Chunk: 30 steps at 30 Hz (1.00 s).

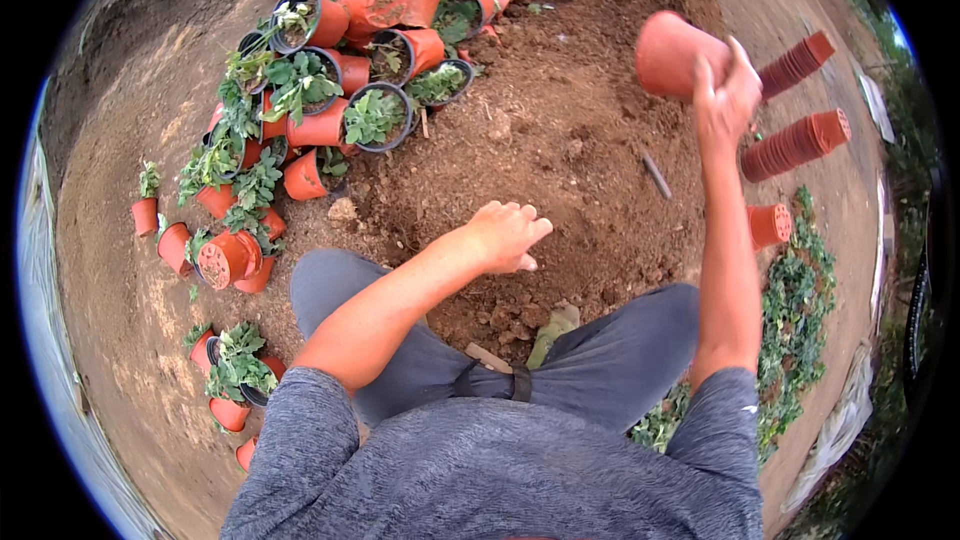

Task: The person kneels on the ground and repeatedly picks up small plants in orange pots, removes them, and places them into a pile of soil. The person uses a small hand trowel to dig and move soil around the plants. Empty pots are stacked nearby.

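Observation:
My right hand [725, 95] is raised on the right, its fingers and thumb gripping a terracotta-coloured plastic plant pot [668, 52]. That pot is tilted on its side, so I cannot see into it. In front of my lap, over loose brown soil [570, 210], hovers my left hand [505, 237] with its fingers curled in. Nothing shows in it, though its palm is hidden. To the left lies a heap of potted leafy plants, among them a black-lined pot [377, 118] with green leaves near the heap's right edge.
On the right lie nested stacks of pots [797, 146] and a shorter pot stack [768, 227]. Green plants [797, 310] spread along the ground beside my right arm. A short stick [656, 175] lies on the soil. More potted plants [240, 365] sit left of my knee.

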{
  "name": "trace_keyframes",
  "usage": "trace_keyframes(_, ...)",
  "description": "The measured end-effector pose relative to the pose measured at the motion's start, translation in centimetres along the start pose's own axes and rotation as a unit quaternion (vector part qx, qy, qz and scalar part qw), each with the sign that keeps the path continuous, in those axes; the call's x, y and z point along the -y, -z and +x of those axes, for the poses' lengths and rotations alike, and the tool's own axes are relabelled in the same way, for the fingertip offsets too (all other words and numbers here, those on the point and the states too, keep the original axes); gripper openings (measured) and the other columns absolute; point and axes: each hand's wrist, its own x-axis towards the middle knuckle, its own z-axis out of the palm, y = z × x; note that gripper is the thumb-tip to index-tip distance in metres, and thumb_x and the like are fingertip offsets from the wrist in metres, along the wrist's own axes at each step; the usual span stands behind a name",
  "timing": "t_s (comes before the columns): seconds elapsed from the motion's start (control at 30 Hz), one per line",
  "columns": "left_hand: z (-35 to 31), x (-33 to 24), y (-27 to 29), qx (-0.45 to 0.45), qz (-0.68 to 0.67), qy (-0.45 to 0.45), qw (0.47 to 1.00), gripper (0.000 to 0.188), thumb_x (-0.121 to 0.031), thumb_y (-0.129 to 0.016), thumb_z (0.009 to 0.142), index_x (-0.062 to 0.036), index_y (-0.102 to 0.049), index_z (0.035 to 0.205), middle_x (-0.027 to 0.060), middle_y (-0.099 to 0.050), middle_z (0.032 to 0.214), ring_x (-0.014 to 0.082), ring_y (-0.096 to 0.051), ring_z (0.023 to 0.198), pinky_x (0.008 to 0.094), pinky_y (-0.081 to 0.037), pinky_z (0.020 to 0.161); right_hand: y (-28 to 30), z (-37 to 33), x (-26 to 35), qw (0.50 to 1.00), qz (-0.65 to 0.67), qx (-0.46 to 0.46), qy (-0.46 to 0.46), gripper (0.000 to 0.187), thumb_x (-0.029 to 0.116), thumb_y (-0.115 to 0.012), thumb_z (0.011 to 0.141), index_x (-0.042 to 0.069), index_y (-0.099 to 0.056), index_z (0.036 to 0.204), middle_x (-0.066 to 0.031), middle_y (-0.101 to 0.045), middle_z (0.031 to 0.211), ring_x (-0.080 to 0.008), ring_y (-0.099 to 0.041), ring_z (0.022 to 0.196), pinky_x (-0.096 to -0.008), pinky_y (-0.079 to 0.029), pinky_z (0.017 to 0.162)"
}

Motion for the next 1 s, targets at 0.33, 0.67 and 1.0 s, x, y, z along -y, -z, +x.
trace_keyframes(0.33,-0.7,0.8,-0.4,0.005,0.011,0.021,1.000,0.057,-0.035,-0.073,0.079,-0.0118,-0.053,0.127,0.0119,-0.059,0.111,0.0324,-0.058,0.109,0.0463,-0.048,0.089,3.9,3.3,-1.9,1.000,0.011,-0.007,-0.010,0.056,0.036,-0.074,0.079,0.005,-0.055,0.122,-0.0148,-0.055,0.114,-0.0293,-0.052,0.109,-0.0404,-0.041,0.096)
trace_keyframes(0.67,-1.6,0.5,0.3,-0.008,0.006,0.018,1.000,0.058,-0.031,-0.074,0.078,-0.0121,-0.052,0.127,0.0135,-0.059,0.112,0.0350,-0.058,0.108,0.0462,-0.048,0.088,10.6,-7.6,-8.7,0.984,-0.057,0.145,-0.085,0.054,0.033,-0.073,0.078,0.008,-0.057,0.122,-0.0147,-0.058,0.111,-0.0318,-0.053,0.106,-0.0415,-0.043,0.093)
trace_keyframes(1.0,-1.2,-0.6,0.4,-0.057,0.005,-0.038,0.998,0.054,-0.025,-0.074,0.077,-0.0112,-0.053,0.124,0.0135,-0.059,0.108,0.0336,-0.058,0.106,0.0453,-0.049,0.087,27.5,-20.7,-14.1,0.751,-0.363,0.454,-0.312,0.060,0.048,-0.071,0.075,0.018,-0.054,0.124,-0.0148,-0.056,0.118,-0.0382,-0.053,0.113,-0.0515,-0.049,0.086)
